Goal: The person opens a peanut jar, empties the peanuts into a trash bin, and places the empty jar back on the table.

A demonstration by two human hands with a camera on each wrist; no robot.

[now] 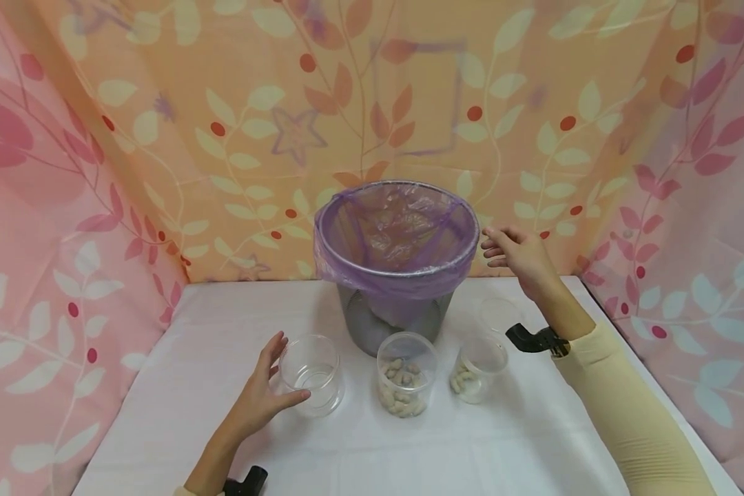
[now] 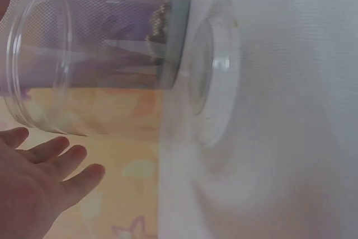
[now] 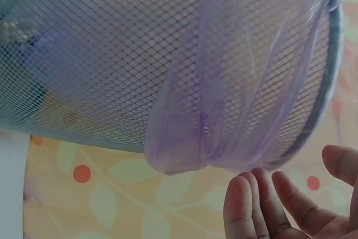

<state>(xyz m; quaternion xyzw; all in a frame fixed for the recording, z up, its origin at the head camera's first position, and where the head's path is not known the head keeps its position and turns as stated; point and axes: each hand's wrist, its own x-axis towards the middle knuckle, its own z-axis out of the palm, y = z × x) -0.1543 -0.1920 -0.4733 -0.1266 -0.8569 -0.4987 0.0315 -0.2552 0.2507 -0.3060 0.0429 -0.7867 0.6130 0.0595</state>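
Note:
My left hand (image 1: 263, 399) is spread around the left side of a clear jar (image 1: 313, 368) that looks empty. In the left wrist view the fingers (image 2: 72, 163) are straight and loose, close beside the jar's mouth (image 2: 39, 60). My right hand (image 1: 523, 258) is raised by the right rim of a mesh trash bin (image 1: 359, 317). A purple plastic bag (image 1: 403, 282) lines the bin and folds over its rim. In the right wrist view the fingertips (image 3: 240, 188) are right at the folded bag edge (image 3: 173, 155), gently bent, with nothing visible between them.
In front of the bin stands a clear container (image 1: 406, 396) with several pale, peanut-like pieces. A smaller clear cup (image 1: 480, 375) to its right holds a few more. A transparent round lid (image 1: 499, 315) lies behind that cup. Patterned cloth walls (image 1: 235, 172) enclose the white table (image 1: 223, 317).

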